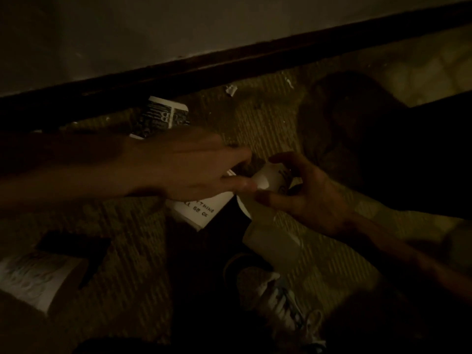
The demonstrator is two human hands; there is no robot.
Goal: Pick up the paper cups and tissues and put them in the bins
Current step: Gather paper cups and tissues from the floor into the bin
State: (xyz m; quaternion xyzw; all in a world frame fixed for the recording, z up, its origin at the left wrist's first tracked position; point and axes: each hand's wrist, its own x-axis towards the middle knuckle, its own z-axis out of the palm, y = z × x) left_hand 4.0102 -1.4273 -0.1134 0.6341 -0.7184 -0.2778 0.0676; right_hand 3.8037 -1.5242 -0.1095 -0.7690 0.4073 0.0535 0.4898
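The room is very dim: a ribbed olive-tan carpet point(268, 118) runs up to a dark skirting board point(229, 65) under a pale plain wall point(178, 24). A small white scrap point(231, 89) lies on the carpet just beside the board.

Your right hand point(314, 198) is curled around a small white paper cup point(268, 178), forefinger over it and thumb beneath. Your left hand point(178, 167) reaches in from the left with its fingers straight, the tips touching the same cup's near end.

Under your left hand a white paper cup with dark lettering point(196, 210) lies on its side. A white paper cup with black print point(163, 118) lies against the skirting board, and a patterned paper cup point(33, 279) lies near the left edge. Your white laced shoe point(281, 300) rests on the carpet below the hands.
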